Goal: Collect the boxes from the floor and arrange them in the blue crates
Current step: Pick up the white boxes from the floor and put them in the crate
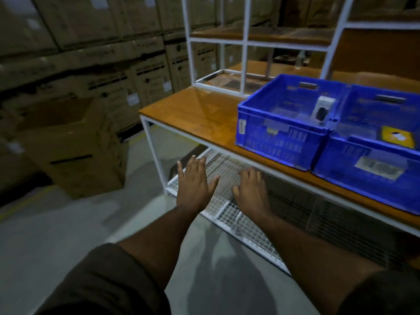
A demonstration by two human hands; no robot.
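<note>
Two blue crates stand side by side on a wooden table (200, 114). The left crate (281, 142) holds a small white box with a dark item pictured on it (322, 108). The right crate (368, 173) holds a yellow box (397, 136). My left hand (195, 183) is stretched out below the table's front edge with fingers spread and nothing in it. My right hand (250, 189) is beside it, palm down, fingers slightly curled and empty. No box on the floor shows in view.
A white wire-mesh shelf (245, 233) lies under the table, just beyond my hands. An open cardboard carton (75, 151) stands on the grey floor at left. Stacked cartons line the back wall. A white metal rack (243, 48) rises behind the table.
</note>
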